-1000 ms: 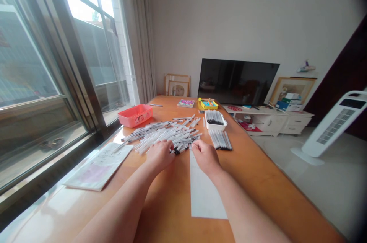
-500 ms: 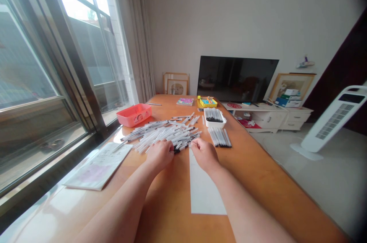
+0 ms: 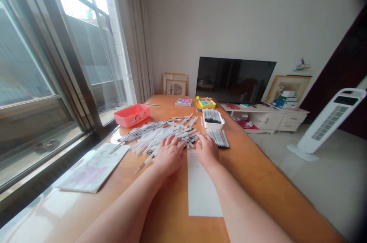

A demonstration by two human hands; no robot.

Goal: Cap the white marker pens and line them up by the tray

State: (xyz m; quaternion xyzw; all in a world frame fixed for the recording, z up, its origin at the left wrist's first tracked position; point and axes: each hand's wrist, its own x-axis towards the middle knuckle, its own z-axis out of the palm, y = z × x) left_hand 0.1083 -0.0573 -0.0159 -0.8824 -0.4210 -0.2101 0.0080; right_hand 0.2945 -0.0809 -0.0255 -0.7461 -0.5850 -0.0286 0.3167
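Observation:
A loose heap of clear pen barrels and pen parts (image 3: 151,136) with black ends lies mid-table. Over its front edge my left hand (image 3: 171,154) rests with the fingers stretched and apart, holding nothing I can see. My right hand (image 3: 207,152) is curled at the heap's right edge, above the top of a white paper sheet (image 3: 200,189); its fingertips are pinched and whatever is in them is hidden. Just beyond that hand lies a neat row of pens (image 3: 219,137) with black tips. One thin pen piece (image 3: 141,166) sticks out toward me left of my left hand.
A white tray (image 3: 214,125) of black-tipped pens stands behind the row. At the back left is a red plastic box (image 3: 132,116). A booklet (image 3: 94,166) lies at left; a yellow box (image 3: 207,103) and a colourful book (image 3: 183,102) lie at the far end.
My left hand has opened from a curled shape and shifted right. A thin pen piece now shows at the heap's front left. My right hand has shifted slightly right, still curled.

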